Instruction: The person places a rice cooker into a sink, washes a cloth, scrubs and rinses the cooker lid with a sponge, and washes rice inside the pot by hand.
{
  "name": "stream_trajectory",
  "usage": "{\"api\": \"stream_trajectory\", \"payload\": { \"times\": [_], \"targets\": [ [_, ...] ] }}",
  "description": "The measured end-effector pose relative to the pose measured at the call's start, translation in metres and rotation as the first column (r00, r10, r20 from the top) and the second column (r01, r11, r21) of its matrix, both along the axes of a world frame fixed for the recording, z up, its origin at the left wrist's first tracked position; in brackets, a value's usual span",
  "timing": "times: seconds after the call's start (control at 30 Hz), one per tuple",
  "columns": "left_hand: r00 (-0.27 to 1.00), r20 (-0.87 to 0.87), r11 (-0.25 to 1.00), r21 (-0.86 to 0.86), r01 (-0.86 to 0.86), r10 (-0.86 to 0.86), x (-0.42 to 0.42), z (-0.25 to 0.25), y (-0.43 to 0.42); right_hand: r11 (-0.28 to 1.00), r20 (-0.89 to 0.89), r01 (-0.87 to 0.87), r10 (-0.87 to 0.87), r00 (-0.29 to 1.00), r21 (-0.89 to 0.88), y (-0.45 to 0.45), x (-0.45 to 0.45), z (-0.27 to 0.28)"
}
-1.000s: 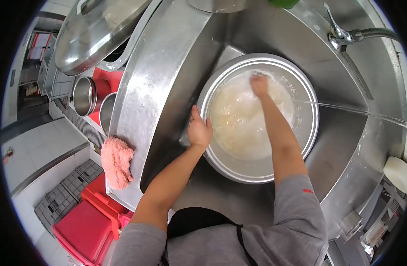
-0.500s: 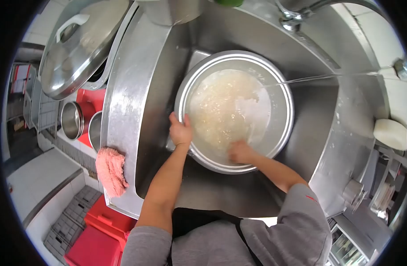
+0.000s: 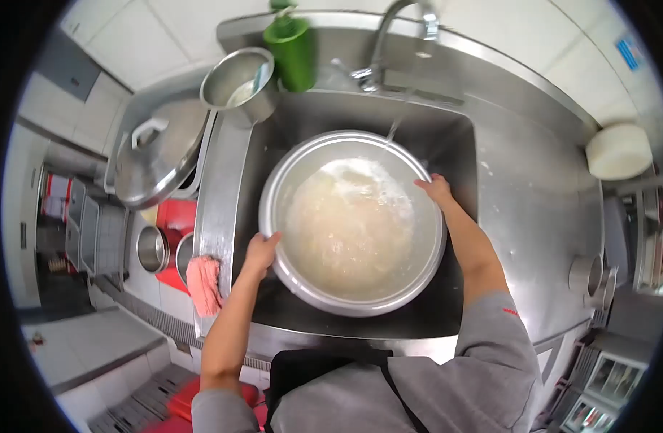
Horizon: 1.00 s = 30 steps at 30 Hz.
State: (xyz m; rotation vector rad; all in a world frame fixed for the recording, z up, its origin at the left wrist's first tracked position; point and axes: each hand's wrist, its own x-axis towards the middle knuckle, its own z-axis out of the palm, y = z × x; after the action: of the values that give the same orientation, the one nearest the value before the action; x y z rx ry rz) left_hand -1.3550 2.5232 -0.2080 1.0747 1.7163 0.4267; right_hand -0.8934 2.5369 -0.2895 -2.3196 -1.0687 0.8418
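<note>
- Gripping the left side of the metal basin [image 3: 354,308], the left hand [image 3: 262,254] is partly curled — thumb over the rim, fingers mostly hidden on the outer side
- The right hand [image 3: 437,189] is partly closed on the rim at the upper right of the basin, with its thumb side towards the inside; how tightly either hand presses, I cannot tell
- The basin is at the centre of the frame, inside the sink [image 3: 450,137], and holds cloudy, cream-coloured liquid [image 3: 346,234] with white foam near the top
- Above the basin, the faucet [image 3: 378,61] curves over the sink, and a thin stream of water [image 3: 393,128] runs down to the basin's upper edge
- At the upper left of the sink, a steel pot [image 3: 258,108] stands beside a green bottle [image 3: 293,61]; something pale lies in the pot
- Further left, a domed lid [image 3: 165,159] with a pale handle rests tilted
- A pink cloth [image 3: 203,286] hangs over the sink's left edge — just beside the left forearm
- On the right, the steel counter [image 3: 537,209] stretches away from the sink, with a pale rounded block [image 3: 618,153] near the upper right of the frame
</note>
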Motion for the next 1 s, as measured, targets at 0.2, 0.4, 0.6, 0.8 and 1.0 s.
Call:
{"api": "stream_trajectory", "payload": {
  "times": [0.2,0.4,0.6,0.8,1.0],
  "targets": [
    [0.877,0.465,0.972,0.122,-0.201,0.123,-0.03,0.165,-0.044,0.954,-0.099,-0.283,0.292,0.951,0.097,-0.023,-0.004,0.13],
    [0.755,0.639,0.964,0.263,-0.038,-0.145,0.027,0.287,-0.093,0.942,-0.008,-0.19,0.2,0.98,0.277,-0.088,0.034,0.226],
    [0.642,0.66,0.921,0.271,0.281,-0.39,0.079,0.269,-0.108,0.931,0.084,0.014,-0.048,0.995,0.364,-0.18,0.113,0.272],
    [0.618,0.67,0.874,0.098,0.476,-0.412,0.155,0.207,-0.107,0.934,0.358,0.11,-0.236,0.903,0.339,-0.267,0.173,0.295],
    [0.531,0.63,0.729,0.084,0.679,-0.566,0.231,0.195,-0.13,0.904,0.319,0.207,-0.336,0.886,0.375,-0.339,0.243,0.275]
  ]
}}
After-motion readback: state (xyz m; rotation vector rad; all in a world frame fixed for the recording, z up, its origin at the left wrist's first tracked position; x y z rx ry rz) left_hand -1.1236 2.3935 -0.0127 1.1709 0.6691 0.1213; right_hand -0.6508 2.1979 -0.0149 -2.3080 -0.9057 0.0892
